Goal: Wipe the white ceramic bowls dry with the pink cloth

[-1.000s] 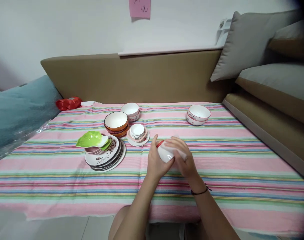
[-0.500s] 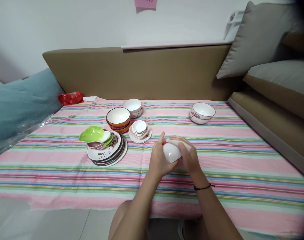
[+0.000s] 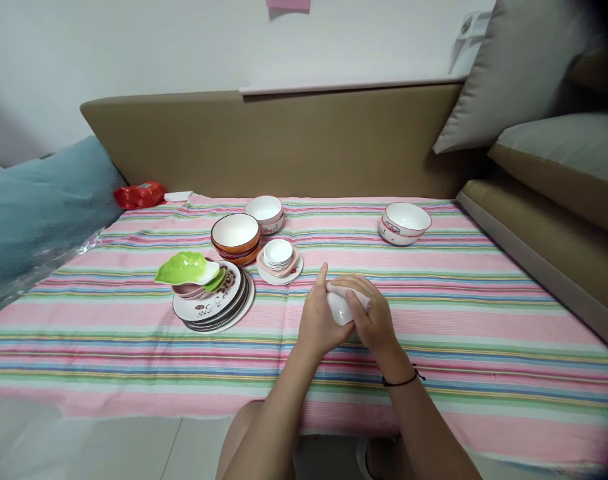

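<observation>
A small white bowl (image 3: 340, 309) is held over the striped tablecloth (image 3: 484, 320) near the middle of the table. My left hand (image 3: 318, 323) cups it from the left, thumb raised. My right hand (image 3: 370, 317) covers it from the right, fingers pressed over its top and side; a dark band circles that wrist. Most of the bowl is hidden between the two hands.
To the left stand a stack of plates (image 3: 219, 303) with a green leaf dish (image 3: 184, 268), an orange bowl stack (image 3: 235, 237), small white saucers (image 3: 279, 255) and a white bowl (image 3: 265, 212). A red-patterned bowl pair (image 3: 405, 223) sits far right. Sofa cushions (image 3: 524, 73) lie to the right.
The bowl has turned between my hands; its red rim no longer shows and my right fingers have slid further over it. The view shifted slightly.
</observation>
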The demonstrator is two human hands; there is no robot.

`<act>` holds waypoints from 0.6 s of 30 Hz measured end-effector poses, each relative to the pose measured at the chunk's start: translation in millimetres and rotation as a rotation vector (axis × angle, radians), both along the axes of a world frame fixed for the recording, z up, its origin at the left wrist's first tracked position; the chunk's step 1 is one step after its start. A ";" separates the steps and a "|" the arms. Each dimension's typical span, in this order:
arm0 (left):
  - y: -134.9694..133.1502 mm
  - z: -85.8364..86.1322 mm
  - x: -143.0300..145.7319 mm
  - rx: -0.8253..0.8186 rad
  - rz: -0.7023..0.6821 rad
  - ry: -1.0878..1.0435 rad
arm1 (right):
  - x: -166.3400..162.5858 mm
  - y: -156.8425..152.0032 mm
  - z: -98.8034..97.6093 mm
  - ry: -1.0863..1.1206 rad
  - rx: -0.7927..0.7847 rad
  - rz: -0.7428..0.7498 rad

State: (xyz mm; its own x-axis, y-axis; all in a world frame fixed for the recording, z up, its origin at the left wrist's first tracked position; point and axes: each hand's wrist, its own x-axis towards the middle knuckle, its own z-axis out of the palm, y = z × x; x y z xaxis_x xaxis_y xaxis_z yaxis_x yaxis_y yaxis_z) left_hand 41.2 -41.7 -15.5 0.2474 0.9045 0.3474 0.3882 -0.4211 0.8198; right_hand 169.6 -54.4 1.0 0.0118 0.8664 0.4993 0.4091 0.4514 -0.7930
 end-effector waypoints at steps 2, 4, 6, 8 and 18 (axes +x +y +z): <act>-0.3 0.2 0.8 -0.016 0.007 -0.003 | -0.6 0.1 -0.7 0.015 -0.012 -0.012; -0.6 1.2 0.5 -0.021 0.010 -0.013 | 0.6 2.0 -2.9 0.077 -0.056 -0.031; -1.0 3.0 -0.7 -0.019 0.007 -0.035 | 3.6 4.9 -5.0 0.184 -0.125 -0.050; -1.5 5.1 -2.1 -0.025 0.005 -0.081 | 8.2 8.2 -5.8 0.303 -0.230 -0.044; 4.4 10.0 -1.8 -0.281 0.018 -0.496 | 25.1 17.9 -14.6 0.608 -0.510 -0.210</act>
State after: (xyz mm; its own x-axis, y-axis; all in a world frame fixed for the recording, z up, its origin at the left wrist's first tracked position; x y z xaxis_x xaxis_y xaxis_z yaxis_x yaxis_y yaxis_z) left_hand 39.5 -37.3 -5.4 0.0997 0.9815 0.1634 -0.0668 -0.1572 0.9853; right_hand 194.6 -36.6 -13.6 0.3404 0.9348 -0.1015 -0.1226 -0.0628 -0.9905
